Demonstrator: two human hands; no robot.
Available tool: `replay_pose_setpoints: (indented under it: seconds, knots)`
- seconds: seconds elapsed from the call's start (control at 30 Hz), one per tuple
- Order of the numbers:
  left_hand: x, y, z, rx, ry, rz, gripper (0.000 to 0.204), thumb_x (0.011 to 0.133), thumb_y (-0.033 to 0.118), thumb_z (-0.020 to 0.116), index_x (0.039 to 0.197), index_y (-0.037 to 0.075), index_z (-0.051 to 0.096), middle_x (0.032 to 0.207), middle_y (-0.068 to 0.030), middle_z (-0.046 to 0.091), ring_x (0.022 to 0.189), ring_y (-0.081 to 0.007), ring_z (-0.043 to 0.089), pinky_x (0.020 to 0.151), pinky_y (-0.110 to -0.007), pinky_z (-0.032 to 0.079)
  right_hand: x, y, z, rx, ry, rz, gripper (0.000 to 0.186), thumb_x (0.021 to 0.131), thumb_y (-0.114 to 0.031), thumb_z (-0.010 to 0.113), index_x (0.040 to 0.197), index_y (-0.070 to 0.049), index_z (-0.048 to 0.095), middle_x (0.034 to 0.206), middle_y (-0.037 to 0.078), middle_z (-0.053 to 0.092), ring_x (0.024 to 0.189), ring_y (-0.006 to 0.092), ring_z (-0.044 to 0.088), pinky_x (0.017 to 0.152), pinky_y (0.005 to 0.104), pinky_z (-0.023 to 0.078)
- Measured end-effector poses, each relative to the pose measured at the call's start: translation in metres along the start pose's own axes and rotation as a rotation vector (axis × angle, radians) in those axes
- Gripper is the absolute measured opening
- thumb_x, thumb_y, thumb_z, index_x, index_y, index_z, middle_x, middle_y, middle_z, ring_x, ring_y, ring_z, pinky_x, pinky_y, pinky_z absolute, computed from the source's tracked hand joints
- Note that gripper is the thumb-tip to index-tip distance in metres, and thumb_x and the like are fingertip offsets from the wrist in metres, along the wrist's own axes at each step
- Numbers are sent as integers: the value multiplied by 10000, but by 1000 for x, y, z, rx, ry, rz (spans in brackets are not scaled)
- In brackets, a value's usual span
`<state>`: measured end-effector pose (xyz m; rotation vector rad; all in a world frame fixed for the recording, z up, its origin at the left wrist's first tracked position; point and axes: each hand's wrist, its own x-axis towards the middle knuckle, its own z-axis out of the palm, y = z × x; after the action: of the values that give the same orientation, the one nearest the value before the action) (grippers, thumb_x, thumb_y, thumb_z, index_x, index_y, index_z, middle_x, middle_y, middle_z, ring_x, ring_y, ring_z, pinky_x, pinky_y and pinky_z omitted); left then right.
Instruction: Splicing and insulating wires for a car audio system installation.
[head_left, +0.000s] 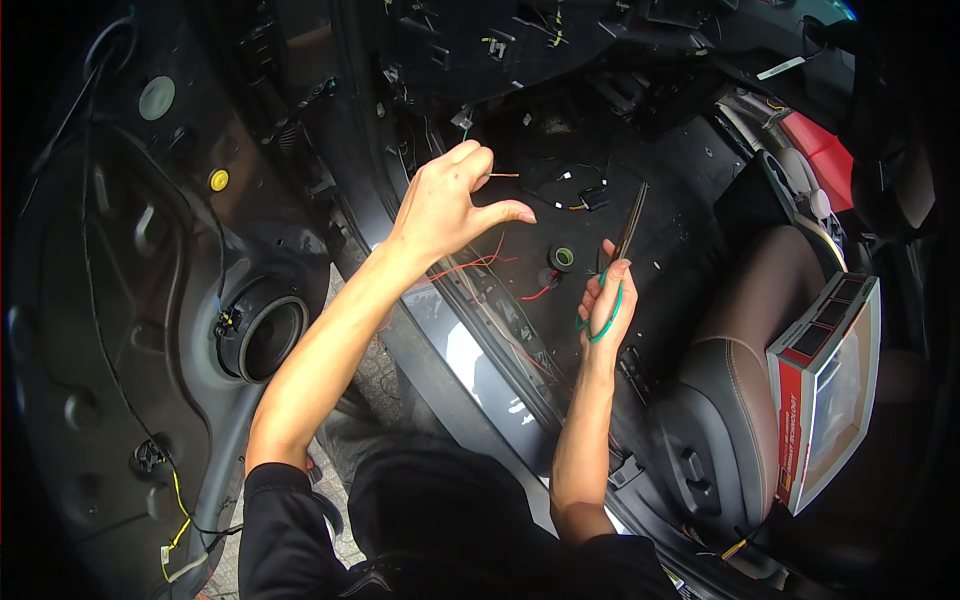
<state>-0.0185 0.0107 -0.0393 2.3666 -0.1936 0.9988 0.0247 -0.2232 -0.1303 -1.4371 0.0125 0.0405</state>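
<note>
Black shirt point(430, 510) fills the lower centre of the frame. Near upper centre, my left hand point(445, 197) has its fingers curled on a thin wire point(507, 175), thumb extended; right of centre, my right hand point(610, 300) grips green-handled scissors point(630, 226), blades pointing up.

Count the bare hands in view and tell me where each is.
2: the left hand, above centre, curled on an orange wire; the right hand, right of centre, holding scissors. No others show.
</note>
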Motion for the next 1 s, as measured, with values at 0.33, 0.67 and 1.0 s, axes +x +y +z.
replay_pose_setpoints:
  seconds: [0.33, 0.67, 1.0]
  knots:
    - [-49, -21, -7, -199, 240, 206, 365, 1000, 253, 556, 776, -33, 516, 1069, -146, 639, 828, -223, 575, 732, -301, 470, 95, 32, -83, -1241, 113, 49, 616, 853, -455, 698, 1308, -57, 582, 1163, 233, 667, 1137, 354, 624, 939, 453, 494]
    - [-133, -49, 59, 252, -72, -328, 228, 900, 258, 660, 875, 34, 626, 1130, -116, 620, 1028, -311, 547, 923, -437, 377, 74, 36, -76, -1462, 123, 103, 547, 884, -369, 674, 1343, -91, 567, 1176, 177, 677, 1110, 348, 638, 932, 449, 505]
    - [-166, 8, 45, 138, -138, -332, 131, 908, 153, 643, 856, 33, 633, 782, -121, 608, 734, -324, 604, 683, -419, 475, -46, 53, 52, 60, -461, 338, 498, 1058, -416, 409, 1201, 16, 613, 1016, 67, 713, 867, 107, 632, 733, 255, 456]
